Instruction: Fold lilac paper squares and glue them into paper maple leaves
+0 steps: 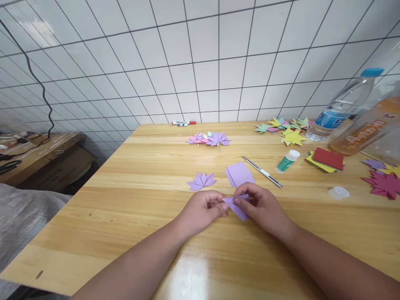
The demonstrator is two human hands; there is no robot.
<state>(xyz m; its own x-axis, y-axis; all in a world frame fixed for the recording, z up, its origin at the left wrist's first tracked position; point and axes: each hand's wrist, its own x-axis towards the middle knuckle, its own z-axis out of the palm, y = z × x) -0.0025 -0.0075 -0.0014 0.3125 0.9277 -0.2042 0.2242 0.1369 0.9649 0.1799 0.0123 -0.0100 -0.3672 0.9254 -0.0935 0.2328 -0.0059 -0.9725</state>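
Observation:
A small piece of purple paper (240,211), folded in part, is between my hands above the near middle of the table. My left hand (208,210) pinches its left corner between thumb and fingers. On the other side, my right hand (260,206) grips it, thumb on top and fingers behind. Just beyond my hands lies a small stack of purple paper squares (240,174). A folded purple paper leaf (202,181) rests to the left of that stack. Right of the stack, a utility knife (261,171) lies at a slant.
A glue stick (287,161) stands near its loose white cap (339,192). Coloured paper squares (328,159), a dark red paper leaf (381,184) and two bottles, one a water bottle (331,118), are at the right. Finished leaves (218,138) and markers (183,123) lie toward the tiled wall.

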